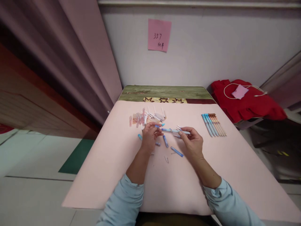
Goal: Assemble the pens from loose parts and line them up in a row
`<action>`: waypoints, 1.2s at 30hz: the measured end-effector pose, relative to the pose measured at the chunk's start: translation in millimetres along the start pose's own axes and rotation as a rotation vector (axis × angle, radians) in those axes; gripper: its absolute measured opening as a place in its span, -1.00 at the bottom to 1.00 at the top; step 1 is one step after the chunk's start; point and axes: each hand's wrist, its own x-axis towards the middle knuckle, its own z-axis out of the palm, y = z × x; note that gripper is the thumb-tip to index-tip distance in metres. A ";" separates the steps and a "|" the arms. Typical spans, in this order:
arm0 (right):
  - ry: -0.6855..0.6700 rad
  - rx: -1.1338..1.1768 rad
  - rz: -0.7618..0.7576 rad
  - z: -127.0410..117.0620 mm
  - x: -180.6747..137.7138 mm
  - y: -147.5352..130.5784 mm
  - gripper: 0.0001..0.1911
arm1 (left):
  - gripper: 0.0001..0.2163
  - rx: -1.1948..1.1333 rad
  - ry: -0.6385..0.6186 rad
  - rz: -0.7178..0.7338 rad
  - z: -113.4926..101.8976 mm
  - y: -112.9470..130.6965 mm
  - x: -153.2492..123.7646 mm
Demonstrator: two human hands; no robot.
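Observation:
My right hand (194,142) is closed round the pale end of a slim light-blue pen (167,129), which points left and lies roughly level above the table. Facing its other end, my left hand (148,138) pinches a small bright-blue pen part (163,125). A small gap seems to lie between this part and the pen. Under and between my hands lie loose blue pen barrels, one upright-pointing barrel (166,141) and one slanted barrel (176,152). Small clear pieces (166,159) are scattered nearer to me.
Behind my left hand lie a row of clear pinkish tubes (137,119) and a loose heap of white refills (155,116). At the right, blue and brown pens (213,125) lie side by side. A red cloth (249,103) with a white cable is beyond the table's right edge.

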 end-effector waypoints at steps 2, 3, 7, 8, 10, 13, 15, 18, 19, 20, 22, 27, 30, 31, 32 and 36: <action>-0.001 0.037 -0.005 -0.6 0.8 -0.5 -0.61 | -0.80 0.005 -0.028 -0.039 0.3 0.1 -1.1; -0.003 0.045 -0.009 -0.9 1.1 -0.8 -0.62 | -0.81 0.007 -0.041 -0.054 0.6 0.1 -1.5; 0.014 0.061 -0.004 -2.5 2.2 -1.6 -0.65 | -0.83 0.026 -0.055 -0.037 0.4 -1.0 -0.8; 0.024 0.072 -0.002 -3.3 2.8 -1.6 -0.66 | -0.83 0.043 -0.049 -0.017 -0.4 -1.4 -0.1; 0.053 0.095 0.001 -5.3 4.6 -1.6 -0.66 | -0.85 0.123 -0.025 0.033 -2.6 -2.4 1.4; 0.090 0.144 0.018 -8.9 8.5 -1.7 -0.68 | -0.92 0.441 -0.015 0.181 -6.3 -4.3 1.6; 0.097 0.208 0.060 -10.8 11.4 -1.4 -0.69 | -0.98 0.725 -0.069 0.338 -7.7 -5.9 -0.2; 0.100 0.318 0.164 -12.3 15.4 0.1 -0.67 | -0.90 1.057 -0.181 0.497 -7.8 -8.1 -4.5; 0.099 0.346 0.198 -12.5 16.5 0.6 -0.67 | -0.89 1.129 -0.201 0.506 -7.7 -8.6 -5.8; 0.096 0.369 0.227 -12.7 17.3 1.0 -0.66 | -0.89 1.181 -0.210 0.500 -7.6 -9.0 -6.7; 0.085 0.402 0.267 -12.5 18.3 1.2 -0.66 | -0.90 1.226 -0.211 0.478 -7.6 -9.4 -7.4; 0.027 0.450 0.335 -8.5 14.8 -1.8 -0.67 | -0.94 0.977 -0.136 0.435 -4.4 -8.9 -5.5; -0.025 0.466 0.358 -2.9 9.6 -2.6 -0.68 | -0.77 0.597 -0.091 0.210 1.1 -6.4 -5.9; -0.046 0.467 0.368 -0.9 7.8 -2.7 -0.68 | -0.71 0.477 -0.086 0.124 3.0 -5.1 -6.3; -0.069 0.467 0.378 1.1 6.1 -2.8 -0.67 | -0.66 0.377 -0.088 0.053 4.6 -3.8 -6.8; -0.142 0.448 0.404 6.1 1.7 -3.9 -0.66 | -0.60 0.172 -0.124 -0.023 7.3 -0.2 -7.5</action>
